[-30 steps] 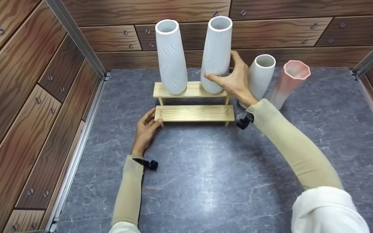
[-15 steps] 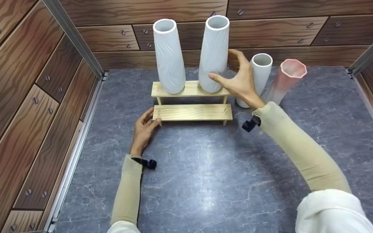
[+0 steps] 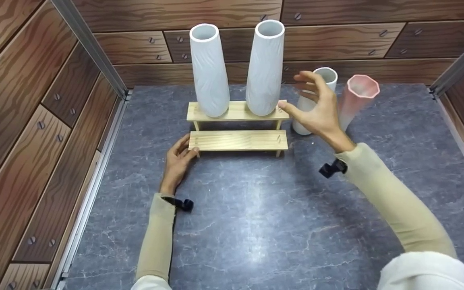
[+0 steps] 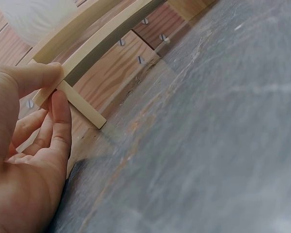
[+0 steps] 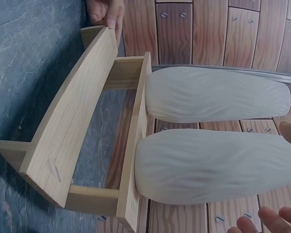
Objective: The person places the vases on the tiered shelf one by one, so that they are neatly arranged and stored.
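A two-step wooden stand (image 3: 238,141) stands on the table, with two tall white ribbed vases upright on its upper step: a left vase (image 3: 210,72) and a right vase (image 3: 265,70). My left hand (image 3: 176,163) pinches the left end of the lower step; in the left wrist view its thumb lies on the board (image 4: 106,36), a finger underneath. To the right of the right vase, my right hand (image 3: 320,108) is spread and empty, apart from the vase. In the right wrist view, fingertips (image 5: 274,221) show beside that vase's upper part.
Behind the right hand stands a shorter white vase (image 3: 301,128), partly covered by it. Beside that is a pink-to-white vase (image 3: 355,100) with an angular rim. Wood-patterned panels (image 3: 344,42) close off the back and sides of the dark marbled table (image 3: 232,225).
My right hand has let go of the right white vase and drawn away to the right, in front of the shorter white vase. The left hand keeps its hold on the stand.
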Demonstrator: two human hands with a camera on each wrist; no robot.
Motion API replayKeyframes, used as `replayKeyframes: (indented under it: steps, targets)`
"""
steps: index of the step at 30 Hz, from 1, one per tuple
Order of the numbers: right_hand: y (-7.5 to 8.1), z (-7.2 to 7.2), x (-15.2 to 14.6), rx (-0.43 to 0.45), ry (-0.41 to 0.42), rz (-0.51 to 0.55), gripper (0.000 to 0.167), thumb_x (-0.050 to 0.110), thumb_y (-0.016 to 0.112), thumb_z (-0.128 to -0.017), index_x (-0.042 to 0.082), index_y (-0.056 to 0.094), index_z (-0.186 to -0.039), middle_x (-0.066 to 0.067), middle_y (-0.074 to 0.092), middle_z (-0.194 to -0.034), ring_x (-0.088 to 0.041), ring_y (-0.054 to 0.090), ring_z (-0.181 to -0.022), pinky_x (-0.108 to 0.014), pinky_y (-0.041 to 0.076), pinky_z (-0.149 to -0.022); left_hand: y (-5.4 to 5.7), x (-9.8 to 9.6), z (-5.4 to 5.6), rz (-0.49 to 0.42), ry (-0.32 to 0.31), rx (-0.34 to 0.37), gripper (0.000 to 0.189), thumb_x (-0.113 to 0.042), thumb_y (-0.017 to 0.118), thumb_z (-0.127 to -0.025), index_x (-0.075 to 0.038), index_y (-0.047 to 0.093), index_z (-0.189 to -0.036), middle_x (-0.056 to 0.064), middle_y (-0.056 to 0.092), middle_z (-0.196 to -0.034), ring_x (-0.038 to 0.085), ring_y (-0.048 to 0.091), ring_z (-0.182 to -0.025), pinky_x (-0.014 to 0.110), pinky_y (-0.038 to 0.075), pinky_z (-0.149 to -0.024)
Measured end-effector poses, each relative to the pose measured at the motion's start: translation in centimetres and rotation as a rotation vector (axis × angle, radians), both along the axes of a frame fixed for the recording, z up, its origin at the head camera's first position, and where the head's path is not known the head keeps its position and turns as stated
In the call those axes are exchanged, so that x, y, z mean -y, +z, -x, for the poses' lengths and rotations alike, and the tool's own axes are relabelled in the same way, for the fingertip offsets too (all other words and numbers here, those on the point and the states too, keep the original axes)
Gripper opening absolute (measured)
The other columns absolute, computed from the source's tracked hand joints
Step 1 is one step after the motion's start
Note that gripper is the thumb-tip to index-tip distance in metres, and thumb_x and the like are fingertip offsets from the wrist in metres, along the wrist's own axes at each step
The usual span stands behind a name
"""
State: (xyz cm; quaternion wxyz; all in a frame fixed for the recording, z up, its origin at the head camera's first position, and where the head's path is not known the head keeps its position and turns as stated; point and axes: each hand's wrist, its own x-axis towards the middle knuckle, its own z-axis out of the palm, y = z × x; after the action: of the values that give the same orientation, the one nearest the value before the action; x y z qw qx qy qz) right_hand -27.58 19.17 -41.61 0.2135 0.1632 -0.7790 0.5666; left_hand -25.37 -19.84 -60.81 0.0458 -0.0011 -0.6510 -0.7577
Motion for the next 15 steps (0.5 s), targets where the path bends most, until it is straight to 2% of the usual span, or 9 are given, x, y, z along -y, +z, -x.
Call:
replayKeyframes:
  steps: [5,9,12,15]
  targets:
    - [-0.3,-1.1,-1.6,-0.027,-0.008,0.008,0.075,0.007,0.096,-0.077,-0.002,0.06,-0.142,-0.007,0.07,-0.135,-0.031,0.068,-0.121,-0.045,0.058,-0.107,-0.1,0.0,0.0,0.013,0.005,0.01,0.064,-0.002,0.079,-0.097,0.001,0.052,-0.155,0.024,0.057,-0.152,0.021,0.065,-0.121,0.024,0.058,-0.096]
    - [-0.4,-1.9,-2.7,-0.008,-0.019,0.03,0.075,0.004,0.096,-0.077,-0.004,0.06,-0.142,-0.014,0.069,-0.137,-0.039,0.066,-0.123,-0.045,0.056,-0.109,0.0,0.1,0.0,0.018,0.0,0.006,0.065,-0.002,0.077,-0.097,0.001,0.05,-0.156,0.025,0.056,-0.152,0.025,0.062,-0.127,0.023,0.057,-0.097]
    - [-0.6,-2.4,-3.6,0.006,-0.043,0.028,0.076,0.004,0.096,-0.077,-0.003,0.06,-0.143,-0.017,0.068,-0.138,-0.037,0.065,-0.124,-0.044,0.055,-0.111,0.0,0.0,0.0,0.011,-0.004,0.008,0.065,-0.001,0.077,-0.098,0.002,0.049,-0.157,0.025,0.056,-0.152,0.027,0.062,-0.128,0.023,0.058,-0.095]
    - [-1.0,-2.7,-4.5,0.014,-0.082,0.014,0.076,0.005,0.096,-0.076,0.0,0.061,-0.143,-0.014,0.069,-0.138,-0.033,0.067,-0.124,-0.041,0.056,-0.109,-0.1,0.0,0.0,0.015,0.002,0.016,0.065,-0.002,0.077,-0.097,0.002,0.05,-0.157,0.025,0.056,-0.152,0.025,0.063,-0.126,0.022,0.058,-0.095]
